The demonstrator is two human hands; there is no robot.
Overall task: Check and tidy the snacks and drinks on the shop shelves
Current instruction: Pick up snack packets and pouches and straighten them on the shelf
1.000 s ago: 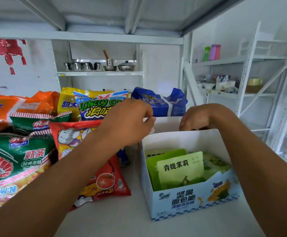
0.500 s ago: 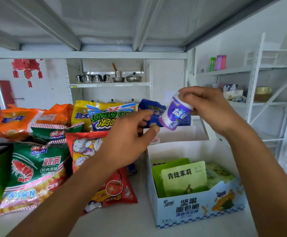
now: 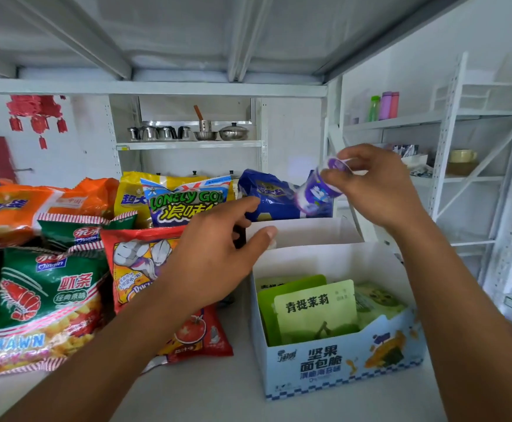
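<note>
Right, the small purple-and-white drink bottle [image 3: 318, 191] is in the air above the back right part of the shelf [image 3: 212, 391]. It is tipped on a slant, purple foil top uppermost. My right hand [image 3: 376, 184] pinches it near that top between thumb and curled fingertips. It is motion-blurred, so I cannot read its label. My left hand [image 3: 215, 257] is loose and spread, holding nothing, over the gap between the red tomato crisp bag [image 3: 139, 263] and the cardboard display box [image 3: 340, 370]. Whether its thumb touches the box's rear flap I cannot tell.

I judge the step to be checking this bottle and finding it a place. To do that well I would turn it slowly and grip round the body, not the lid: the seal looks thin and the plastic smooth and slick. Then I would stand it upright on bare shelf, not among the packets.

The box is thin folded card, open-topped with a low-cut printed front, standing toward the shelf's right front edge. Flat matt green sachets [image 3: 315, 309] lean inside it. Behind it lies a glossy dark blue bag [image 3: 267, 193]. The left half carries puffy, crinkled bags: a green prawn cracker bag [image 3: 44, 296] at the front left, a Lonely God bag [image 3: 184, 199] and an orange bag [image 3: 35, 202] toward the back edge. These would likely slump if nudged.
</note>
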